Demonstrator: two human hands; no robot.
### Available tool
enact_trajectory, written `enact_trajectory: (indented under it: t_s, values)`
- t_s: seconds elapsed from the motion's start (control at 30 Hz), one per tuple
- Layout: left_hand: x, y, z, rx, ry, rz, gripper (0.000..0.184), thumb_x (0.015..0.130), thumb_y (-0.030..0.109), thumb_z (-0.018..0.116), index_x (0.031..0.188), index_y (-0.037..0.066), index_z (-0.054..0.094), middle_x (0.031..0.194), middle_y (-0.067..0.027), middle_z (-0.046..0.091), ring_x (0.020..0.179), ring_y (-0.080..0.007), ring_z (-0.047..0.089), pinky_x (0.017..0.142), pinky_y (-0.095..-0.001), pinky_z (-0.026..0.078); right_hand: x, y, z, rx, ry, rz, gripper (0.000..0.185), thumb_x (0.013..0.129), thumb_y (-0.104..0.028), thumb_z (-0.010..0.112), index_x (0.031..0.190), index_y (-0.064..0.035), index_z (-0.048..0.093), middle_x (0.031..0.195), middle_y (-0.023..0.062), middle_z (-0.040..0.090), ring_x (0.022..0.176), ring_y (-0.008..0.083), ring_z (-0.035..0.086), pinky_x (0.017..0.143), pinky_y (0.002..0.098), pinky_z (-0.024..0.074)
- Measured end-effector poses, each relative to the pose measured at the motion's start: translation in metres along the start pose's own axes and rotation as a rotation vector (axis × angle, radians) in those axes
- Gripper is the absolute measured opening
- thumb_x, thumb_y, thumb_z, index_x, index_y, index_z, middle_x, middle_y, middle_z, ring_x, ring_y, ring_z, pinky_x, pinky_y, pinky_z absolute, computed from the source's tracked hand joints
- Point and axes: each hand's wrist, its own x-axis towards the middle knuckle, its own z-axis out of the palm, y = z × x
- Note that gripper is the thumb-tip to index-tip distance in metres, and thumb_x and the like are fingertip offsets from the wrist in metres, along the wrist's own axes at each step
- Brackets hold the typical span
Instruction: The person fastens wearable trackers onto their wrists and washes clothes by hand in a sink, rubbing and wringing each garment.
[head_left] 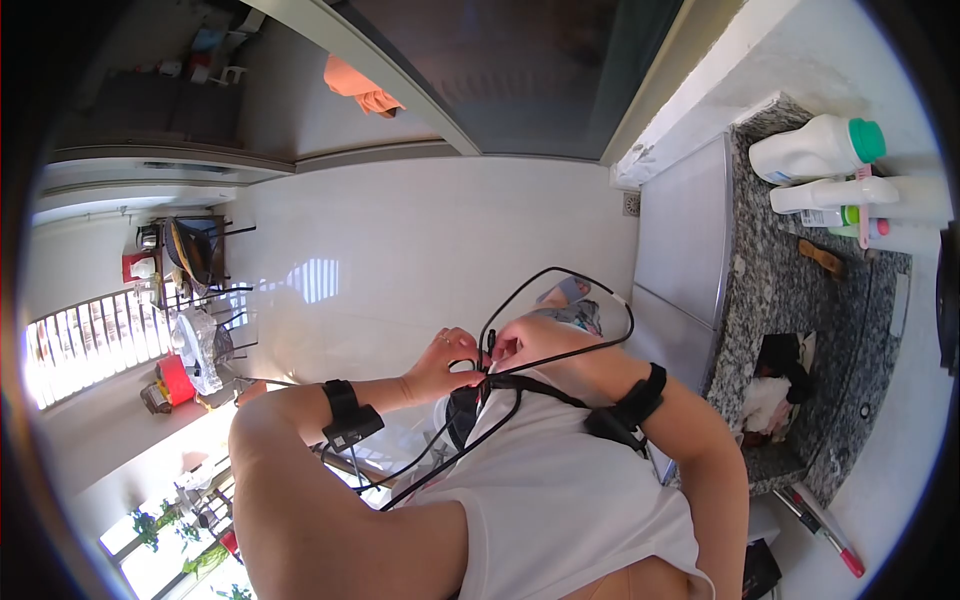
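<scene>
Both hands meet in front of my waist, at a bundle of black cable (566, 353) and a dark clip-like piece too small to make out. My left hand (446, 358) comes from the left, thumb and fingers bent in a pinch around the black cable. Close beside it, my right hand (511, 343) is closed, its fingertips at the same spot and partly hidden. A black strap (540, 388) runs across the white shirt (570, 450) from there. The cable loops out past the right hand and back down across the shirt.
A granite counter sink (750, 260) on the right holds white bottles (815, 150), a brush (821, 257) and cloths in the basin (770, 400). Black devices are strapped to both arms (350, 418). Chairs and a table covered in plastic (197, 350) stand left; a sliding door (400, 75) is ahead.
</scene>
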Motion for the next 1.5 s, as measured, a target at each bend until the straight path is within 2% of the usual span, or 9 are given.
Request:
enact_trajectory:
  t_s: [0.17,0.5,0.6,0.8,0.97,1.03,1.13,1.33,1.5]
  values:
    - [0.010,0.003,-0.001,-0.622,-0.032,-0.448,0.029,0.077,0.005,0.072,0.104,0.007,0.063,0.099,0.0013,0.057,0.090,-0.0119,0.052,0.082,-0.0272,0.044,-0.018,0.020,-0.020,-0.045,0.108,-0.073,0.034,0.075,-0.030,0.077,0.094,-0.0043,0.067,0.076,0.0074,0.066,0.070,0.0202,0.063,0.063,0.0322,0.0483]
    - [0.063,-0.011,-0.024,-0.849,-0.180,-0.743,0.023,0.080,0.009,0.066,0.103,0.006,0.062,0.093,-0.0002,0.061,0.084,-0.0104,0.054,0.078,-0.0264,0.043,-0.065,0.012,-0.018,-0.072,0.372,-0.111,0.022,0.077,-0.022,0.074,0.088,-0.0047,0.065,0.071,0.0072,0.061,0.065,0.0204,0.059,0.059,0.0332,0.0460]
    - [0.104,-0.010,-0.021,-1.102,-0.074,-0.699,0.025,0.080,0.011,0.063,0.105,0.008,0.062,0.092,-0.0003,0.060,0.082,-0.0110,0.054,0.074,-0.0255,0.042,-0.069,-0.010,-0.023,-0.024,0.402,-0.034,0.019,0.077,-0.019,0.072,0.086,-0.0047,0.064,0.072,0.0075,0.061,0.069,0.0222,0.060,0.063,0.0341,0.0467]
    - [0.217,0.033,-0.029,-1.442,0.039,-0.593,0.016,0.084,0.014,0.063,0.097,0.005,0.062,0.080,-0.0033,0.060,0.078,-0.0171,0.058,0.072,-0.0290,0.047,-0.049,-0.027,-0.024,-0.115,0.749,-0.410,0.018,0.080,-0.020,0.070,0.090,-0.0062,0.066,0.078,0.0059,0.063,0.072,0.0232,0.060,0.065,0.0348,0.0474]
    - [0.279,0.073,-0.046,-1.852,0.297,-0.580,0.004,0.082,0.006,0.060,0.080,0.005,0.057,0.077,-0.0042,0.058,0.075,-0.0196,0.057,0.072,-0.0317,0.046,-0.058,-0.038,-0.037,0.065,0.504,0.025,0.021,0.083,-0.025,0.071,0.092,-0.0057,0.067,0.079,0.0055,0.063,0.069,0.0204,0.059,0.063,0.0336,0.0469]
    - [0.289,0.084,-0.050,-1.874,0.334,-0.558,0.003,0.082,0.006,0.059,0.081,0.006,0.057,0.076,-0.0039,0.058,0.075,-0.0191,0.056,0.071,-0.0317,0.046,-0.060,-0.035,-0.033,0.116,0.315,0.266,0.021,0.084,-0.025,0.071,0.093,-0.0058,0.068,0.079,0.0057,0.063,0.067,0.0186,0.058,0.062,0.0321,0.0466]
    - [0.304,0.094,-0.053,-1.908,0.446,-0.539,0.002,0.083,0.007,0.058,0.083,0.006,0.056,0.076,-0.0032,0.057,0.075,-0.0181,0.055,0.071,-0.0314,0.045,-0.068,-0.051,-0.026,0.510,0.488,-0.056,0.021,0.083,-0.022,0.074,0.094,-0.0052,0.068,0.079,0.0059,0.063,0.063,0.0161,0.055,0.060,0.0291,0.0460]
    - [0.343,0.097,-0.033,-1.799,0.633,-0.559,0.002,0.085,0.009,0.056,0.086,0.009,0.056,0.076,-0.0019,0.057,0.072,-0.0156,0.055,0.068,-0.0299,0.045,-0.052,-0.060,-0.029,0.075,1.123,-0.345,0.028,0.074,-0.017,0.081,0.093,-0.0048,0.064,0.086,0.0045,0.060,0.066,0.0164,0.054,0.060,0.0290,0.0457]
    - [0.362,0.098,0.002,-1.467,0.655,-0.507,0.005,0.085,0.010,0.057,0.089,0.011,0.059,0.074,-0.0024,0.059,0.067,-0.0148,0.056,0.059,-0.0278,0.045,-0.053,-0.066,-0.036,0.138,1.154,-0.487,0.024,0.078,-0.016,0.078,0.089,-0.0040,0.061,0.080,0.0001,0.058,0.064,0.0108,0.050,0.056,0.0256,0.0417]
